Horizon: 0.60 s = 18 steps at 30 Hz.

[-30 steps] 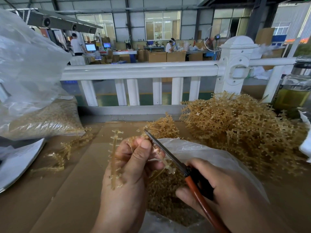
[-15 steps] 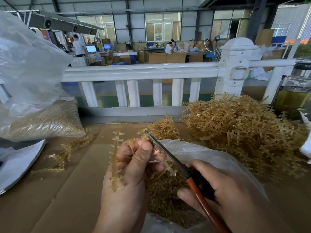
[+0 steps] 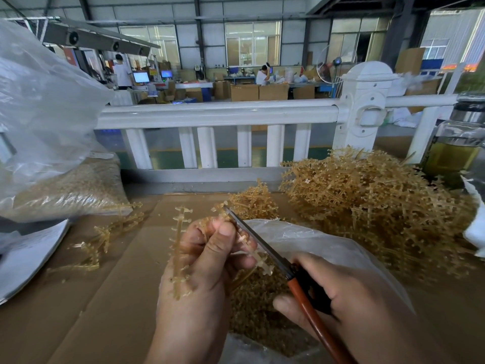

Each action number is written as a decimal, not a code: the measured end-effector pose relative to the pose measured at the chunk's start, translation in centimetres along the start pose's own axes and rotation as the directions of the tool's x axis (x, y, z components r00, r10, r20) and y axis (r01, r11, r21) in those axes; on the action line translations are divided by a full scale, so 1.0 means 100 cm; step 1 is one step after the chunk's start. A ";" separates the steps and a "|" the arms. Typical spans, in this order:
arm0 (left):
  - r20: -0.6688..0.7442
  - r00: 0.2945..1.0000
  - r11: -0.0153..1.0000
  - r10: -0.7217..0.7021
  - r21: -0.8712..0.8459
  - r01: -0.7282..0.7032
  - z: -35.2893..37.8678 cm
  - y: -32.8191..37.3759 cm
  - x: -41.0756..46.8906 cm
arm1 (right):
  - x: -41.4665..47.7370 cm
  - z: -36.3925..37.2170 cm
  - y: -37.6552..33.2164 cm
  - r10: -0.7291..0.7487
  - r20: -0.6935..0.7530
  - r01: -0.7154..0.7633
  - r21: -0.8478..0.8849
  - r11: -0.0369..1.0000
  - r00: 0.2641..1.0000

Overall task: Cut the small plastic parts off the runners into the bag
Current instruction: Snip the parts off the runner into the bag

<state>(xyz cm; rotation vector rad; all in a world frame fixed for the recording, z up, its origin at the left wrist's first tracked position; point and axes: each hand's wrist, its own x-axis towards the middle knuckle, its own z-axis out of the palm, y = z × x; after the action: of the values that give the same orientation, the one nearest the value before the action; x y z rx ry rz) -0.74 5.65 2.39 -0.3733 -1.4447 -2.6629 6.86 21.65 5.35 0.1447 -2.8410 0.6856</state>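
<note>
1. Left hand [image 3: 202, 261] sits at centre frame, fingers curled closed around a bundle of tan runners [image 3: 179, 248]. 1 runner stands upright past the knuckles at 10 o'clock from the hand; another slants down toward 4 o'clock under the thumb.
2. Right hand [image 3: 341, 298] at 4 o'clock of the left hand, closed around the handles of the scissors [image 3: 265, 252]. Handles are red-brown and black.
3. Scissor blades point toward 11 o'clock, tip just above the left fingertips. Blades look nearly closed; the angle hides whether a part lies between them.
4. Bag [image 3: 315, 248], clear plastic, lies open below both hands. Its mouth runs from 12 to 4 o'clock of the left hand. Loose tan parts [image 3: 257, 306] fill the bottom, directly under the scissors.
5. Pile [image 3: 367, 200] of uncut runners lies at 2 o'clock, on the cardboard [image 3: 91, 311] that covers the table, touching the bag's far edge.
6. A few stripped runners [image 3: 105, 237] lie at 9 o'clock on the cardboard, well apart from the hands.
7. Second bag [image 3: 65, 190], filled, at 10 o'clock.
8. White railing [image 3: 217, 115] runs across 12 o'clock, behind the table.
9. Jar [image 3: 456, 148] of yellow liquid at 2 o'clock, beyond the pile.
</note>
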 end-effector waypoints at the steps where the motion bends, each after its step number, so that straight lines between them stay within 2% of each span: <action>1: 0.003 1.000 1.000 -0.003 -0.003 0.003 0.000 0.000 0.000 | 0.000 0.000 0.000 -0.009 -0.003 0.009 -0.001 1.000 1.000; 8: 0.026 0.999 0.999 -0.027 -0.018 0.027 -0.001 0.000 0.000 | 0.002 -0.002 -0.003 0.003 0.055 -0.006 0.049 0.999 0.998; 18: 0.043 0.998 0.999 -0.034 -0.017 0.035 -0.004 -0.003 0.002 | 0.002 0.003 0.005 -0.011 -0.013 0.011 0.038 0.999 1.000</action>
<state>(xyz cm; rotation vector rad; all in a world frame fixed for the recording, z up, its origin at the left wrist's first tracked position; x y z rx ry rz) -1.09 5.44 1.99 -0.4131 -1.4533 -2.7125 6.59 22.00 4.93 0.1616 -2.8140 0.7352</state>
